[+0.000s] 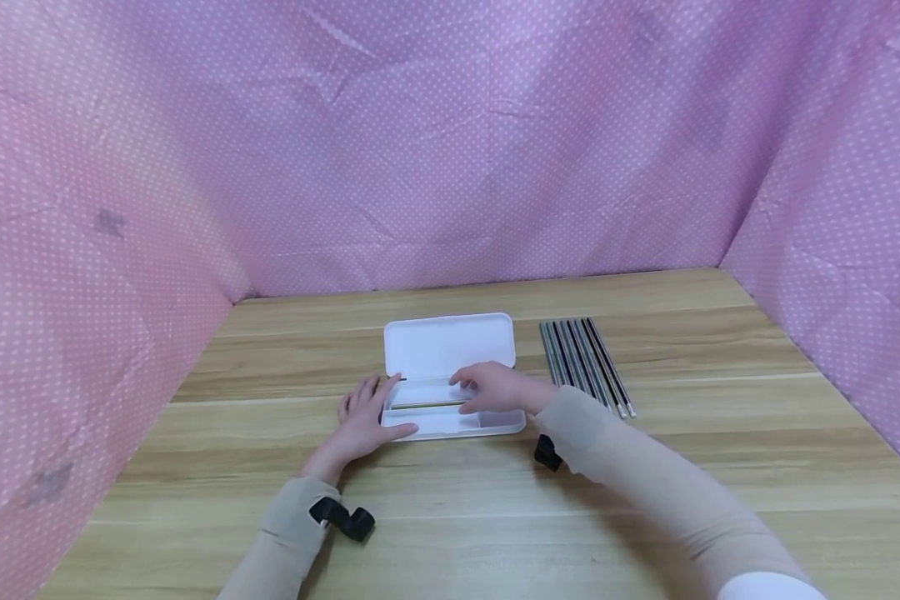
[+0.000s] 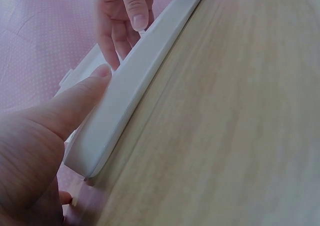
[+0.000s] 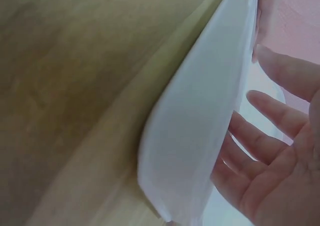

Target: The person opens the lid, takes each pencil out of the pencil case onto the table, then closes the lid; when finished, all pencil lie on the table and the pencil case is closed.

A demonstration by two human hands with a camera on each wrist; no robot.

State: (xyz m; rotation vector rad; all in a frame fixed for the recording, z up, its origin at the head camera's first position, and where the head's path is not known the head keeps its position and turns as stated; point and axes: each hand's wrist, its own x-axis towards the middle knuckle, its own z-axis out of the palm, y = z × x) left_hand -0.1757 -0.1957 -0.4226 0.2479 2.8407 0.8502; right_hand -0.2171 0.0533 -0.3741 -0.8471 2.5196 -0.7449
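An opened white pencil case (image 1: 448,342) lies on the table, its lid tilted back behind the tray. Inside the tray rests one thin pencil (image 1: 427,406), dark with a yellowish line along it. My left hand (image 1: 365,425) rests at the case's left end with fingers extended, its thumb (image 2: 85,96) reaching over the front rim. Over the right half of the tray hovers my right hand (image 1: 495,387), fingers loosely bent and apart. In the right wrist view nothing shows between those fingers (image 3: 265,136). The pencil's right end meets the right thumb in the head view.
To the right of the case, several dark and silvery-grey pencils (image 1: 581,358) lie side by side; my right forearm passes over their near ends. A wood-grain table (image 1: 450,517) carries everything. Pink dotted cloth (image 1: 450,167) hangs at the back and both sides.
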